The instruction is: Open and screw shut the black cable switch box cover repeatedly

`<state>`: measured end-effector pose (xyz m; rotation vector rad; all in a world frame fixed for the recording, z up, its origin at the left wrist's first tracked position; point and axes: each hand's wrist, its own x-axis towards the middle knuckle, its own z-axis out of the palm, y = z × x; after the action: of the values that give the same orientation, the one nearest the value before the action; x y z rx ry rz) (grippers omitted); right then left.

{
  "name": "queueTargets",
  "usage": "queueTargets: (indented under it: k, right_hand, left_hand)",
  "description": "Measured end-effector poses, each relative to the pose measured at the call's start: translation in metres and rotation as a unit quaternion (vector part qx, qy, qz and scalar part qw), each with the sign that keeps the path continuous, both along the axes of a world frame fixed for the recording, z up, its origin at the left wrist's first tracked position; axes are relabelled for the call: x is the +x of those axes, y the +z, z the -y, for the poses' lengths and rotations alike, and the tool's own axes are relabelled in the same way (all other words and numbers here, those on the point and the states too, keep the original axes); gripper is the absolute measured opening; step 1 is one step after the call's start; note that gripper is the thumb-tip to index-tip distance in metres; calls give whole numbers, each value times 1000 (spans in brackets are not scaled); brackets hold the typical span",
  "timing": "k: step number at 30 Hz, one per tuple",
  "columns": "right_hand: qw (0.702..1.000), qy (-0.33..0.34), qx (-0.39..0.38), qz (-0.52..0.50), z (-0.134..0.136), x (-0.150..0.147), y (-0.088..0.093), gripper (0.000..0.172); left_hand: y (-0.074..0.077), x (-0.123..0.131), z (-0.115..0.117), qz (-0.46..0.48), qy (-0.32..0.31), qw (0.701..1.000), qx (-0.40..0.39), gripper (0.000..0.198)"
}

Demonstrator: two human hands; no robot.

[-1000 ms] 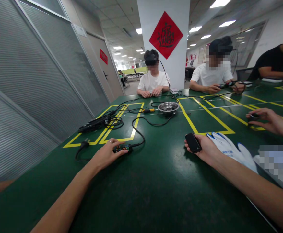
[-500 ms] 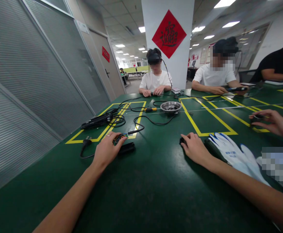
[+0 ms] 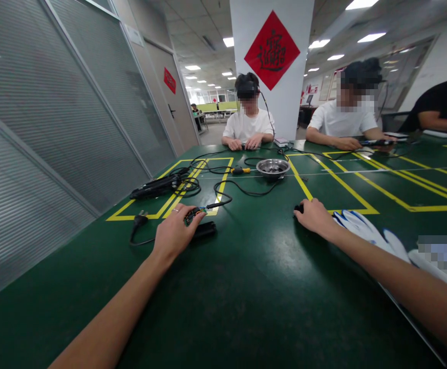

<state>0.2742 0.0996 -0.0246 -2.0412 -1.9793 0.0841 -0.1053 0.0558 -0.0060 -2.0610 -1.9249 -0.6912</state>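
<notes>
My left hand (image 3: 175, 230) is closed around a small circuit board (image 3: 195, 214) with orange and green parts, joined to a black cable (image 3: 225, 201). Just right of that hand, a black casing (image 3: 206, 230) lies on the green table (image 3: 246, 307). Farther right, my right hand (image 3: 313, 216) has its fingertips on a small black part (image 3: 299, 209) at the table surface. What that part is cannot be made out. White gloves with blue edges (image 3: 365, 230) lie beside my right wrist, partly behind the forearm.
A metal bowl (image 3: 273, 168) with small parts stands mid-table, near a yellow-and-black screwdriver (image 3: 240, 170). Black tools with coiled cables (image 3: 157, 185) and a plug (image 3: 140, 220) lie left. Two people (image 3: 248, 123) in white shirts sit opposite; another person (image 3: 446, 105) is far right.
My right hand has moved slightly up and right with the small black part. Another person's hand at the right edge has gone out of view. My left hand still holds the board.
</notes>
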Motion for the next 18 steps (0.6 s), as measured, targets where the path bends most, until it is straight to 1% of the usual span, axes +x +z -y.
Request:
queueTargets:
  k: [3, 5, 6, 8, 10, 12, 14, 15, 16, 18]
  right_hand:
    - [998, 13, 52, 21, 11, -17, 8, 40]
    - [994, 64, 87, 25, 19, -39, 16, 42]
    - [989, 107, 98, 25, 24, -54, 20, 43]
    - [970, 219, 102, 22, 33, -91, 24, 39]
    - [941, 324, 98, 20, 41, -135, 22, 36]
    - [917, 386, 99, 16, 44, -177, 14, 37]
    - [904, 416, 95, 12, 42, -209, 4, 38]
    - [902, 423, 88, 10, 40, -218, 0, 38]
    - [900, 427, 81, 9, 38, -223, -3, 38]
    - [903, 425, 64, 4, 36, -217, -3, 35]
  left_hand:
    - [0, 1, 1, 0, 6, 1000, 5, 43]
    - [-1, 1, 1, 1, 10, 1000, 8, 43]
    - [-1, 1, 1, 1, 12, 1000, 9, 44]
    - [-2, 1, 0, 4, 17, 1000, 12, 44]
    - [-3, 1, -1, 8, 23, 1000, 15, 43]
    - [-5, 0, -3, 11, 27, 999, 17, 42]
    - [-6, -1, -4, 14, 26, 999, 16, 41]
    - [-6, -2, -5, 16, 25, 999, 15, 41]
    - [-7, -2, -5, 18, 25, 999, 14, 41]
    - [-6, -3, -5, 21, 24, 999, 11, 42]
